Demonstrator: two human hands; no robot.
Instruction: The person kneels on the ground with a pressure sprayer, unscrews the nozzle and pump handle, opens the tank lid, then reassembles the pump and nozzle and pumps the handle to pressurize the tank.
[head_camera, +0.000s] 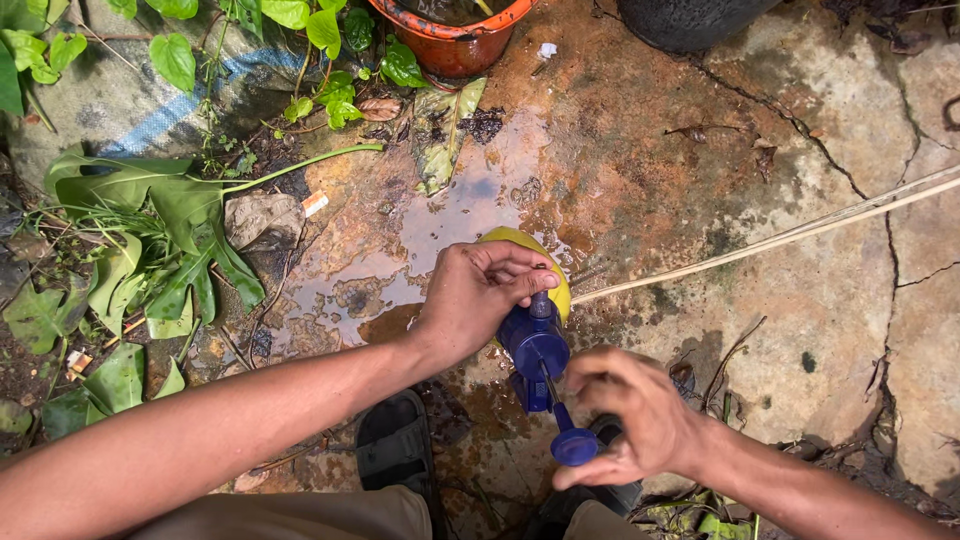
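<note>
My left hand (478, 295) grips a yellow spray bottle (510, 243) around its top, fingers wrapped over the neck where the blue pump head (535, 345) sits. My right hand (630, 420) is curled around the blue pump plunger, whose round knob (574, 447) shows just below my fingers. The bottle is held above wet, rust-stained stone ground (640, 170). Most of the bottle's body is hidden behind my left hand.
A puddle (455, 215) lies on the cracked stone just beyond the bottle. An orange pot (455, 35) and a dark pot (685, 20) stand at the top. Green leafy plants (150, 240) fill the left. A pale thin stalk (790, 235) runs right. My sandalled foot (395, 450) is below.
</note>
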